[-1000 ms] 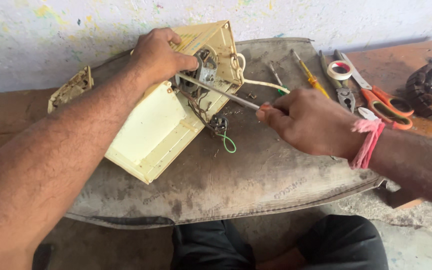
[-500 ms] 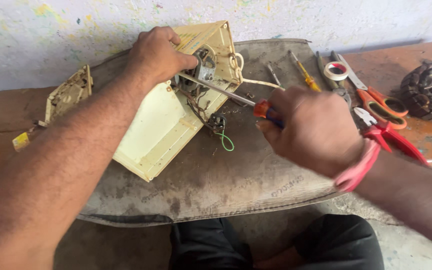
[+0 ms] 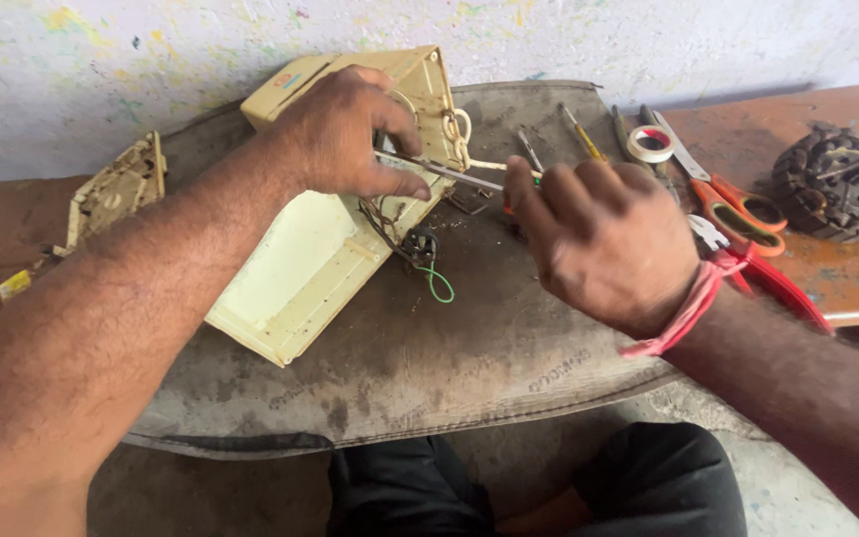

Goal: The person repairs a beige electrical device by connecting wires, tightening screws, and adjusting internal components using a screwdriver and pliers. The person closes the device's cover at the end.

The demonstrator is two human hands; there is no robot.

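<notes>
— Where's the cream box [image 3: 325, 244]?
— Centre-left on the grey mat [image 3: 469, 348], tilted. The left hand [image 3: 345, 134] rests on it, fingers pinched around the screwdriver [image 3: 439, 171] shaft.
— And the right hand [image 3: 603, 239]?
— Fingers curled shut around the screwdriver's handle, just beside scissors [image 3: 733, 199] and tape [image 3: 650, 143].

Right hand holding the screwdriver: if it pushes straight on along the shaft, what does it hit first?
Likely the left hand's fingertips, pinched at the shaft's tip, then the wiring inside the cream housing. The right hand points the screwdriver up-left; depth is unclear.
</notes>
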